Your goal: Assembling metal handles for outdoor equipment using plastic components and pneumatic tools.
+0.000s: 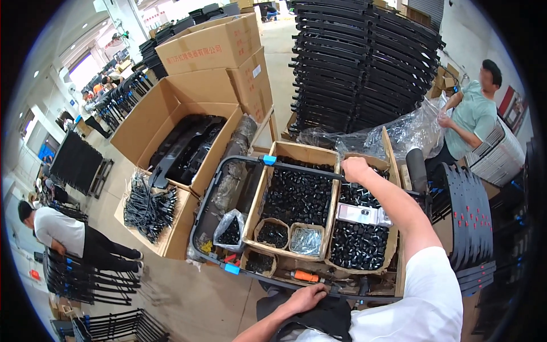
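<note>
A black rectangular frame (279,163) with blue tape on it lies across wooden bins of small parts. My right hand (356,169) reaches over the bins and is closed round the frame's far bar. Down at the near bar, my left hand (307,297) has its fingers curled against the frame; part of its grip is hidden. Inside the frame's outline show a bin of black knob-like parts (299,196), black-headed bolts (358,245), a small box of silver screws (307,240) and a pale phone-like slab (360,214). An orange-handled tool (305,276) lies by the near bar.
An open carton (137,125) holds glossy black panels. Bundled black cables (149,205) sit left of the bins. Tall stacked black frames (364,62) stand behind. At right a person (476,114) handles clear plastic film (393,137); another person (68,231) bends at far left.
</note>
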A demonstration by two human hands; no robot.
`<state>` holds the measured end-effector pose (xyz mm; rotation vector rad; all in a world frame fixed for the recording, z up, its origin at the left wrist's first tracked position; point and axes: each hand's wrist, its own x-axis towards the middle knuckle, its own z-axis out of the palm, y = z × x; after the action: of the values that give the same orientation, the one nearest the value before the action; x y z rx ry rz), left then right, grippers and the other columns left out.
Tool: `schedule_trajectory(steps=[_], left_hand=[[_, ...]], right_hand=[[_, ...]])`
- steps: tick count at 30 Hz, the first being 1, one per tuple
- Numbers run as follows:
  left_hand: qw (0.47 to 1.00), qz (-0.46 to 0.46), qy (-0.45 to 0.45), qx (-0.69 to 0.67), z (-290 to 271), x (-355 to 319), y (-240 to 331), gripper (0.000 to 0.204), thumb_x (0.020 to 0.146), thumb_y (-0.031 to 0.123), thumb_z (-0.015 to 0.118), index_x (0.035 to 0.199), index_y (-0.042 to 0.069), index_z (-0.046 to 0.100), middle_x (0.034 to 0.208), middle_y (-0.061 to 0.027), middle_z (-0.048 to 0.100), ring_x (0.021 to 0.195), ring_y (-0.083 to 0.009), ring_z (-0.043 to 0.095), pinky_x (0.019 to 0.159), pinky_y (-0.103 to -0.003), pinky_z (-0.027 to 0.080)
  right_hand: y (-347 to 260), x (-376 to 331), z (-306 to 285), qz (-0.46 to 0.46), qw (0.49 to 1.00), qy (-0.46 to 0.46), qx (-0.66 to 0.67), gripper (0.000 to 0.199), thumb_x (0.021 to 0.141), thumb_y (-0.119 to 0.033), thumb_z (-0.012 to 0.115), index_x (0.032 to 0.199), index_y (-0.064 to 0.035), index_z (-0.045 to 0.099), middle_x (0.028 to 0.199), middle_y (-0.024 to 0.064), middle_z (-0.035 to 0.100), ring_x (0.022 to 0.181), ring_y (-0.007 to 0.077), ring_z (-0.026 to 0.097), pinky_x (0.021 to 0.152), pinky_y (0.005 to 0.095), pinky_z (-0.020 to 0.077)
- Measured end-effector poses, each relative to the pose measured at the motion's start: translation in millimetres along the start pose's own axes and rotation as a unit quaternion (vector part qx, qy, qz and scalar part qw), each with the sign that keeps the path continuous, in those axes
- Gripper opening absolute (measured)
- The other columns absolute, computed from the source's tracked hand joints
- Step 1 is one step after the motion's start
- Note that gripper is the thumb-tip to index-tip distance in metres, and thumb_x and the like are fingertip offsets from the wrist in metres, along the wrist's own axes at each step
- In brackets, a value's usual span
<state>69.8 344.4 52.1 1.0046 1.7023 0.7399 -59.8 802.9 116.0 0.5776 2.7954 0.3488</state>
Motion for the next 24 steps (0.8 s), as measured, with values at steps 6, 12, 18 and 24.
schedule_trajectory(steps=[6, 12, 18, 24], left_hand=[[0.999, 0.022, 0.001, -0.035, 3.1, -6.6, 5.8, 0.028, 0.107, 0.032, 0.059, 0.125, 0.013, 0.067, 0.118, -0.0172, 0.073, 0.112, -0.0379, 0.07, 0.095, -0.044, 0.055], [1.0, 0.004, 0.011, -0.027, 5.7, -7.9, 3.4, 0.029, 0.106, 0.032, 0.058, 0.125, 0.012, 0.067, 0.118, -0.0168, 0.073, 0.111, -0.0385, 0.07, 0.095, -0.045, 0.056], [0.999, 0.01, 0.02, -0.034, -4.1, -5.6, 13.0, 0.032, 0.103, 0.036, 0.064, 0.126, 0.012, 0.065, 0.116, -0.019, 0.073, 0.11, -0.0411, 0.07, 0.094, -0.046, 0.055], [0.998, -0.022, 0.034, -0.042, 9.9, -6.9, 3.1, 0.049, 0.101, 0.041, 0.068, 0.131, 0.004, 0.057, 0.12, -0.0269, 0.07, 0.115, -0.0447, 0.068, 0.096, -0.049, 0.054]], right_hand=[[14.5, 2.4, 20.1, -0.018, 1.0, 0.005, -0.023, 0.022, 0.085, -0.02, 0.069, 0.102, -0.0114, 0.082, 0.105, 0.0133, 0.081, 0.099, 0.029, 0.079, 0.082, 0.0442, 0.0632], [1.3, -1.3, 12.9, -0.024, 1.0, 0.014, -0.009, 0.023, 0.088, -0.02, 0.069, 0.105, -0.0113, 0.082, 0.107, 0.0114, 0.081, 0.1, 0.0285, 0.079, 0.08, 0.0453, 0.063], [-11.0, -8.1, 13.3, -0.003, 1.0, 0.014, 0.003, 0.021, 0.091, -0.018, 0.067, 0.103, -0.0117, 0.083, 0.11, 0.0116, 0.081, 0.103, 0.0277, 0.079, 0.082, 0.0418, 0.0624], [-2.8, -10.1, 24.9, 0.0, 1.0, 0.026, -0.005, 0.02, 0.092, -0.02, 0.066, 0.1, -0.0139, 0.084, 0.109, 0.0107, 0.081, 0.099, 0.0268, 0.079, 0.079, 0.0408, 0.0626]])
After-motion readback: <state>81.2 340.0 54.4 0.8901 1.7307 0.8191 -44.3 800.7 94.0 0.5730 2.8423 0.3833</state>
